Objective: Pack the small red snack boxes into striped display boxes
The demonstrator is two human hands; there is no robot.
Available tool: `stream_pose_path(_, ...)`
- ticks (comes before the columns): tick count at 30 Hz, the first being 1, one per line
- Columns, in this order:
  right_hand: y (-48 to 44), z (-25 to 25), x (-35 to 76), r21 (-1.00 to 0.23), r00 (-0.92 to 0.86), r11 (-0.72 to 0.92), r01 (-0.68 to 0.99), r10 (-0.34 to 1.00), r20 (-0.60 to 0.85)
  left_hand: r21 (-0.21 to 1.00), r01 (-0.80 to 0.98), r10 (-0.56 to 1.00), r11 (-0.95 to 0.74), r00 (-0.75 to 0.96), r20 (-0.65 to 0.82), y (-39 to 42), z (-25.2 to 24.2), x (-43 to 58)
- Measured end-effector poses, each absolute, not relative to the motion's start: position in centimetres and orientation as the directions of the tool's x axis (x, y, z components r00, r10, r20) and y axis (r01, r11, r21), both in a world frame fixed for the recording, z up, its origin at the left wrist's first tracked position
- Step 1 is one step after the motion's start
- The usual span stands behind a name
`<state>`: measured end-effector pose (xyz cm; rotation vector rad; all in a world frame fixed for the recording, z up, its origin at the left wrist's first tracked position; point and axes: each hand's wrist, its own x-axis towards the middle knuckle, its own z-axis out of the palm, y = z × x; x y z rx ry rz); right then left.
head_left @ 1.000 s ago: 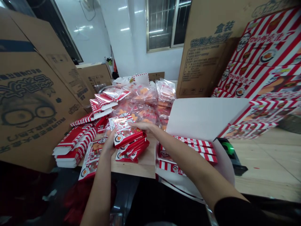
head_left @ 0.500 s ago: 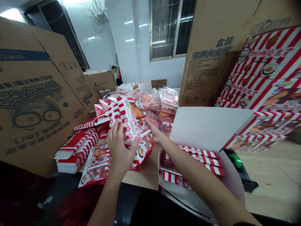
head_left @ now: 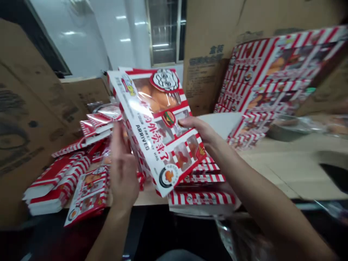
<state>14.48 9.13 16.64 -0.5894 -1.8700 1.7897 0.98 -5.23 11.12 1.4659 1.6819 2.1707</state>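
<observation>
1. between two hands, at the middle of the frame, one stack of striped boxes [head_left: 148, 134] is held up tilted, window face toward the camera; the layers down its left side are too blurred to count.
2. the right hand [head_left: 202, 134] is clamped on the stack, thumb over the front face, its other fingers hidden behind.
3. the left hand [head_left: 123, 174] stands along the stack's left side, fingers pointing up; blur hides whether they touch, so i cannot tell if they grip.
4. at lower middle, one open carton [head_left: 198, 210] carries more boxes [head_left: 208, 178], partly covered by the stack and right arm, count uncertain; its white flap [head_left: 224, 121] rises behind.
5. at lower left, one window box [head_left: 87, 194] reaches past the surface's front edge, beside a pile [head_left: 54, 185] showing two white ends; three white-edged boxes [head_left: 99, 125] overlap above.
6. the surface [head_left: 274, 174] gives its widest room at right, where a dark thing [head_left: 335, 174] is cut off by the frame; one grey bowl [head_left: 285, 128] sits farther back.
7. at upper right, a display stack [head_left: 261, 79] shows at least three tiers.
8. behind stand at least three brown cartons [head_left: 203, 74] and one window [head_left: 163, 30], cut off at the top.
</observation>
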Motion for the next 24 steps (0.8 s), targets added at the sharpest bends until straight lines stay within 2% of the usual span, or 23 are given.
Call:
stream_pose_path(2,9.1,17.4,17.3,-0.984,-0.694,0.156,-0.089,0.699,0.174,0.732,0.502,0.374,-0.461,-0.638,0.673,-5.5,9.6,2.5)
stream_pose_path(3,9.1,17.6,18.8,-0.973,-0.632,0.211,-0.091,0.743,0.220,0.690,0.558,0.342,-0.462,-0.605,0.719,-5.9,8.3,3.5)
stream_pose_path(4,9.0,17.8,20.2,-0.961,-0.566,0.265,-0.083,0.781,0.265,0.645,0.619,0.448,-0.448,-0.469,0.761,-6.4,6.8,4.7)
stream_pose_path(5,9.0,18.1,21.5,-0.947,-0.495,0.314,-0.072,0.812,0.308,0.561,0.676,0.579,-0.478,-0.238,0.780,-6.7,5.1,6.1)
stream_pose_path(6,8.9,18.6,22.4,-0.932,-0.429,0.357,-0.058,0.834,0.346,0.443,0.671,0.695,-0.594,0.151,0.703,-6.9,3.3,7.5)
stream_pose_path(7,8.8,19.1,23.0,-0.919,-0.366,0.392,-0.043,0.849,0.380,0.342,0.656,0.695,-0.673,0.404,0.595,-6.8,1.5,9.0)
stream_pose_path(8,8.8,19.7,23.2,-0.908,-0.317,0.419,-0.029,0.857,0.406,0.261,0.692,0.705,-0.673,0.494,0.508,-6.4,-0.1,10.4)
stream_pose_path(10,9.0,20.9,23.0,-0.894,-0.281,0.448,-0.014,0.856,0.433,0.116,0.783,0.744,-0.612,0.519,0.421,-4.9,-2.7,12.6)
stream_pose_path(12,9.5,21.6,22.5,-0.891,-0.310,0.451,-0.051,0.841,0.443,0.035,0.845,0.777,-0.533,0.473,0.416,-3.2,-4.2,13.5)
stream_pose_path(14,10.3,21.6,22.6,-0.892,-0.328,0.432,-0.132,0.830,0.451,0.030,0.826,0.762,-0.563,0.505,0.405,-2.0,-4.2,13.0)
stream_pose_path(17,11.3,20.6,24.4,-0.869,-0.263,0.411,-0.274,0.838,0.479,0.154,0.716,0.720,-0.681,0.616,0.319,-0.9,-1.5,10.4)
stream_pose_path(19,11.6,19.7,26.2,-0.846,-0.243,0.399,-0.352,0.834,0.495,0.262,0.670,0.719,-0.695,0.656,0.230,-0.2,1.8,7.7)
stream_pose_path(21,11.6,19.0,28.0,-0.835,-0.237,0.383,-0.396,0.836,0.496,0.322,0.644,0.712,-0.694,0.680,0.176,1.1,5.9,5.0)
stream_pose_path(23,11.6,18.2,29.4,-0.840,-0.213,0.351,-0.413,0.860,0.464,0.322,0.604,0.671,-0.729,0.725,0.157,2.8,10.1,2.8)
stream_pose_path(24,11.6,17.7,30.0,-0.847,-0.192,0.321,-0.423,0.882,0.431,0.334,0.610,0.667,-0.718,0.740,0.083,3.8,11.9,2.1)
